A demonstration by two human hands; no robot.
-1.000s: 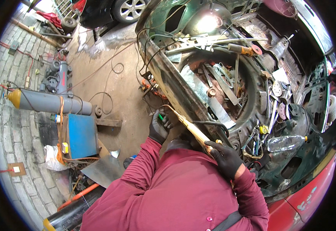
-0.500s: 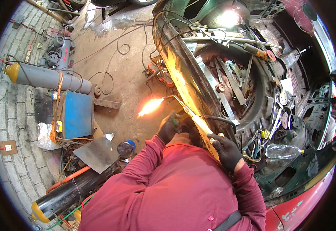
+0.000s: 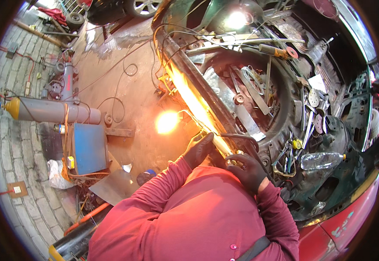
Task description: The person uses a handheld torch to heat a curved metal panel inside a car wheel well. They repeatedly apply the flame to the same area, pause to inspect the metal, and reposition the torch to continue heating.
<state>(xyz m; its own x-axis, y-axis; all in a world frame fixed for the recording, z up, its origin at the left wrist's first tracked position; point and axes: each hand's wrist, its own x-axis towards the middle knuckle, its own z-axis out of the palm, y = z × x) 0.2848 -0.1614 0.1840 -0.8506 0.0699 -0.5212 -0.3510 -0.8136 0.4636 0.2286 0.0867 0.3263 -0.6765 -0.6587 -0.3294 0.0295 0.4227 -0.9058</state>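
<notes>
While flame (image 3: 167, 122) has floor (image 3: 126, 93) room, right grip (image 3: 247, 171) clasps torch (image 3: 221, 143) beside car edge (image 3: 198, 81); left grip (image 3: 199, 151) unclear.

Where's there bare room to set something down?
Floor between the metal bar and flame looks bare, though probably too hot. Another patch lies between the slim grey tube and looped cable. Crowded: the wheel well, holding metal strips; tools beside it; around the torch.
</notes>
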